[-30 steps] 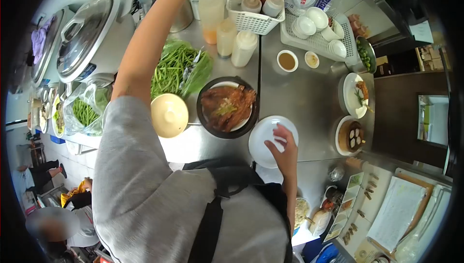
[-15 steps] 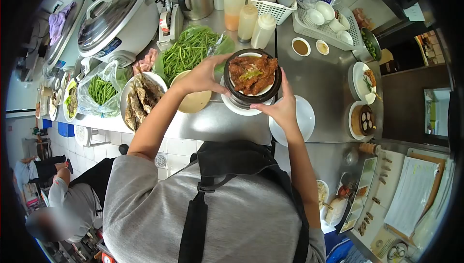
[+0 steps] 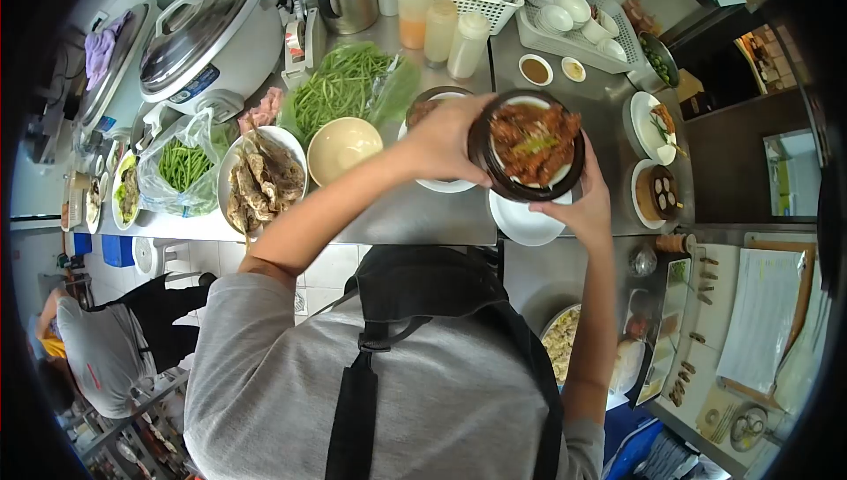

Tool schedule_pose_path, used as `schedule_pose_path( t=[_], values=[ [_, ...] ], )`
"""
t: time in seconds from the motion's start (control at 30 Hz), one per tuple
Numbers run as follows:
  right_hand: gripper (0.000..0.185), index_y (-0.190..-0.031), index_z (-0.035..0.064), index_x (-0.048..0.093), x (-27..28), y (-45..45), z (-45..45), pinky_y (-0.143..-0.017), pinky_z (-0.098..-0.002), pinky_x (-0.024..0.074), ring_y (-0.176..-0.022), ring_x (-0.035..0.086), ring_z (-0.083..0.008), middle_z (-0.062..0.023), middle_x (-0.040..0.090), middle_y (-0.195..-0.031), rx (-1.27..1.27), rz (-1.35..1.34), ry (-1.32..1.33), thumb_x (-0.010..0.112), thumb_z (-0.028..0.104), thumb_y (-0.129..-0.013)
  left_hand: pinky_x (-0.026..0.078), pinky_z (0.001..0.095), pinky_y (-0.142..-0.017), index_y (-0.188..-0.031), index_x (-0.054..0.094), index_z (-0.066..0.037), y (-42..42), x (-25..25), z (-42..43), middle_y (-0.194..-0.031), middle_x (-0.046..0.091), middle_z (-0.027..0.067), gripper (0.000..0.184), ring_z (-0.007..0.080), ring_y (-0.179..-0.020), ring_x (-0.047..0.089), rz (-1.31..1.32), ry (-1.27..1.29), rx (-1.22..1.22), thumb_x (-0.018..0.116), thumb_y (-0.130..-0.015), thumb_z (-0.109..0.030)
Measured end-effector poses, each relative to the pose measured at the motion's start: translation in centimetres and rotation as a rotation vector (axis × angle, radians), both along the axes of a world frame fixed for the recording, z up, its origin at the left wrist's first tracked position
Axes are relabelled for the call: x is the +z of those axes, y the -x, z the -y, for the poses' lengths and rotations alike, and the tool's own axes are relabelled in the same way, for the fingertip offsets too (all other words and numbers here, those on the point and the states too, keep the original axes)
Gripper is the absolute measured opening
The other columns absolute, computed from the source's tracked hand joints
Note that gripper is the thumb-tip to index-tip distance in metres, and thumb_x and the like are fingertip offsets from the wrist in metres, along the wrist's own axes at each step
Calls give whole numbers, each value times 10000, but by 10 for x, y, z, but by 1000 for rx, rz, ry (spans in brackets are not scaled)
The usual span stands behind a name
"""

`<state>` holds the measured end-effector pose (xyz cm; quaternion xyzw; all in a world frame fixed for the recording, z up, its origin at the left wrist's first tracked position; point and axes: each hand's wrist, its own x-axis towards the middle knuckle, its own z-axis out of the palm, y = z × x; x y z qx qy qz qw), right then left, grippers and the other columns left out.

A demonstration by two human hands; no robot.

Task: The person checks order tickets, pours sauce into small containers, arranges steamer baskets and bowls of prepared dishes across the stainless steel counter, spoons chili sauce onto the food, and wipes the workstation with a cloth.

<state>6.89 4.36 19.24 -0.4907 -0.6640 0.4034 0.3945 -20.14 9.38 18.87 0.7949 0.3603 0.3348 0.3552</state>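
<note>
the left arm is bent at the elbow, its forearm slanting over the near edge of the surface [image 3: 397,215] and up to the right, passing in front of the cream bowl [image 3: 344,146]. the left hand [image 3: 445,140] wraps the left side of a dark bowl [image 3: 512,189], fingers along its upper left rim and thumb lower on the near side. the right forearm points almost straight forward, and the right hand [image 3: 584,202] cups the bowl's right and near sides, fingers up along the wall, thumb stretched across the front. both sets of fingers are spread to the bowl's width and hold it between them.

the dark bowl, filled with reddish-brown meat [image 3: 534,140], is just right of the surface's seam, partly covering a white plate [image 3: 527,224] by the near edge; whether they touch i cannot tell. behind the left hand, a second dark bowl is partly hidden. a plate of fish [image 3: 265,182] sits further left by the near edge, with green vegetables [image 3: 340,87] behind the cream bowl.
</note>
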Motion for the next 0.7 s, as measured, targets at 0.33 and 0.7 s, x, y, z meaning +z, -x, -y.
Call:
schedule_pose_path(
  t=[0.33, 0.7],
  values=[
    [1281, -1472, -26, 255, -93, -90, 45, -1121, -381, 306, -1338, 416, -279, -172, 450, -1428, -68, 26, 18, 964, 289, -453, 322, 394, -1110, -1432, 310, 35, -93, -88, 22, -1365, 470, 254, 1140, 366, -1291, 447, 18, 255, -150, 867, -493, -296],
    [1173, -1474, 43, 282, -136, -94, 44, -1084, -411, 346, -1294, 446, -295, -199, 433, -1416, -125, 233, -94, 930, 269, -524, 337, 394, -1102, -1421, 316, 35, -104, -130, 10, -1356, 454, 262, 1049, 366, -1278, 448, -126, 224, -146, 841, -542, -193]
  ],
)
